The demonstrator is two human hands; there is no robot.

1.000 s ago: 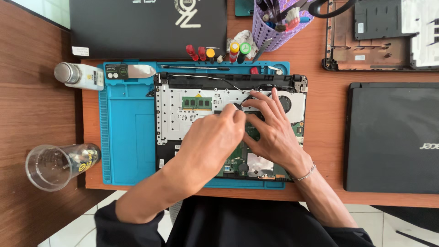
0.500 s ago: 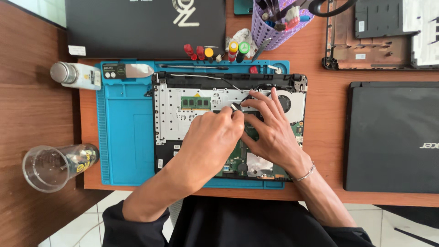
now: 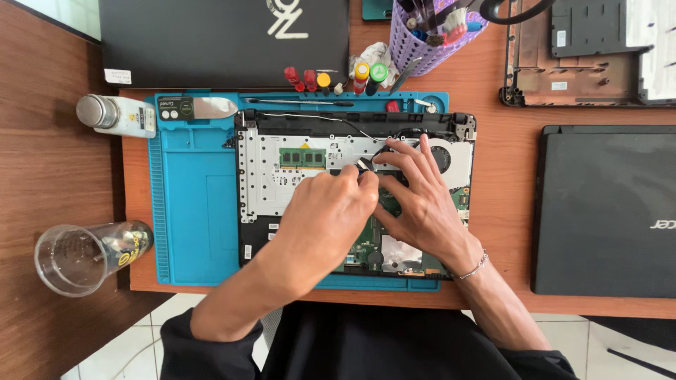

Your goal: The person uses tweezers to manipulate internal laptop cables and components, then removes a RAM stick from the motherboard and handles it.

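Note:
An opened laptop (image 3: 282, 190) with its bottom cover off lies on a blue work mat (image 3: 190, 211). It shows a silver inner plate, a green memory stick (image 3: 303, 157), a green board and a fan (image 3: 453, 160). My left hand (image 3: 331, 211) is curled over the middle of the board, pinching a small metal tool (image 3: 362, 165) whose tip points toward the fan. My right hand (image 3: 422, 200) lies flat beside it, fingers spread on the board and touching the black cables near the fan. The spot under the hands is hidden.
A closed black laptop (image 3: 211, 42) lies behind the mat, another (image 3: 605, 211) at the right, and a bare laptop shell (image 3: 563, 77) at the back right. A purple tool basket (image 3: 422, 42), small screwdrivers (image 3: 299, 77), a white bottle (image 3: 116, 115) and a glass (image 3: 77, 257) stand around.
Both hands stay at the same spot on the board with only small finger movements. The view has shifted slightly.

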